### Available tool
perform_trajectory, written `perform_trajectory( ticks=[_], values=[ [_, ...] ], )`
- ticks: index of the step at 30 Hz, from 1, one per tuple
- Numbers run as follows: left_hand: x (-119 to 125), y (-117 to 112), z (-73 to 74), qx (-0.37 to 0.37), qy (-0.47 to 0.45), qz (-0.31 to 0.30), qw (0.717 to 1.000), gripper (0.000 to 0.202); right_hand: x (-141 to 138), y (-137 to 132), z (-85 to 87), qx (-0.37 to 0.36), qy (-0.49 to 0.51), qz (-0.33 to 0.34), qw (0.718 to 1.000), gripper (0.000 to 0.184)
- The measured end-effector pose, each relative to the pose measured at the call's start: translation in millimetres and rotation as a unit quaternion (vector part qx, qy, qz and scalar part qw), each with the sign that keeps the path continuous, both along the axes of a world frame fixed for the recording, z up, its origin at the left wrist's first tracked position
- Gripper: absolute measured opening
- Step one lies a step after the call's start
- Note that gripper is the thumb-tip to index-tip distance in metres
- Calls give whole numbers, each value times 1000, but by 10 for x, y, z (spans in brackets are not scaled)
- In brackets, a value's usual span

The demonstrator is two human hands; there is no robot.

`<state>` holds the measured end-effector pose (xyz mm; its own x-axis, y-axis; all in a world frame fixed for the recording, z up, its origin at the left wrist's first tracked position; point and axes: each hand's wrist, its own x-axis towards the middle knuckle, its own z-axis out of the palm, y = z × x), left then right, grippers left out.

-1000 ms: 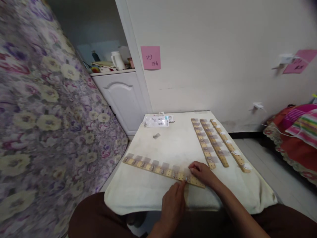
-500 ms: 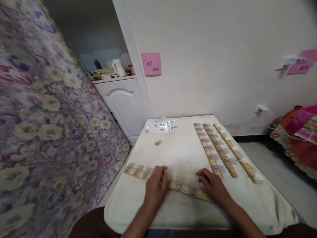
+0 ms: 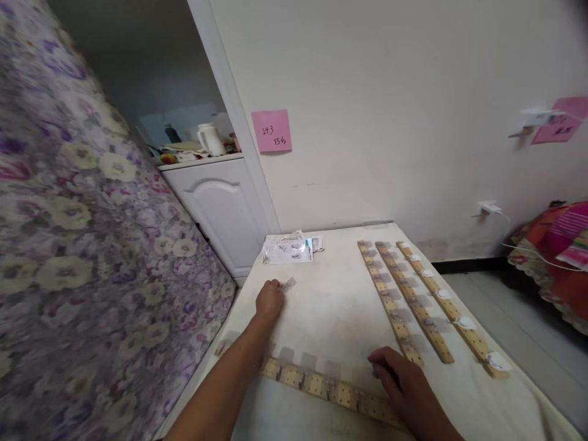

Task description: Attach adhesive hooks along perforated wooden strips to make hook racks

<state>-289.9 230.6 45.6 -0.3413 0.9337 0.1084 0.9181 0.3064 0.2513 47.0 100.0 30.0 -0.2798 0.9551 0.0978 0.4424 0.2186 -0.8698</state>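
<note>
My left hand [image 3: 269,299] reaches far over the white-covered table [image 3: 340,300], its fingertips pinched at a small clear packet [image 3: 289,284] lying loose on the cloth. My right hand [image 3: 404,387] rests with curled fingers on the right end of a long perforated wooden strip [image 3: 316,384] that lies across the near side of the table and carries small clear packets. My left forearm crosses over that strip.
Three more wooden strips [image 3: 413,304] with packets and white discs lie side by side at the right. A pile of clear bags [image 3: 288,250] sits at the table's far edge. A flowered mattress [image 3: 82,245] stands at the left, a white cabinet [image 3: 220,205] behind, bedding [image 3: 560,245] far right.
My left hand left the near strip and travelled forward and left to the loose packet. My right hand stayed on the strip's right end. The camera moved closer and tilted.
</note>
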Motion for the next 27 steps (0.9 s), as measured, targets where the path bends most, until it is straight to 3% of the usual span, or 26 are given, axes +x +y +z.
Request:
perform_trajectory(
  ticks=[7,13,17,21,27],
  values=[
    [67,86,65,-20,9,3,1000,26,10,55,-20,-8,7,-10,1000,15],
    [289,-58,244,3,-49,-26,998,20,27,62,57,-14,38,-5,999,12],
    [646,-362,385,30,-110,-98,989,15,48,62,98,-44,86,-20,995,13],
    [1114,-819,520,55,-151,-169,972,16,85,83,130,-77,146,-46,985,25],
    [1712,-1465,624,82,-145,-212,963,13,119,49,208,-110,225,-68,966,35]
  ],
)
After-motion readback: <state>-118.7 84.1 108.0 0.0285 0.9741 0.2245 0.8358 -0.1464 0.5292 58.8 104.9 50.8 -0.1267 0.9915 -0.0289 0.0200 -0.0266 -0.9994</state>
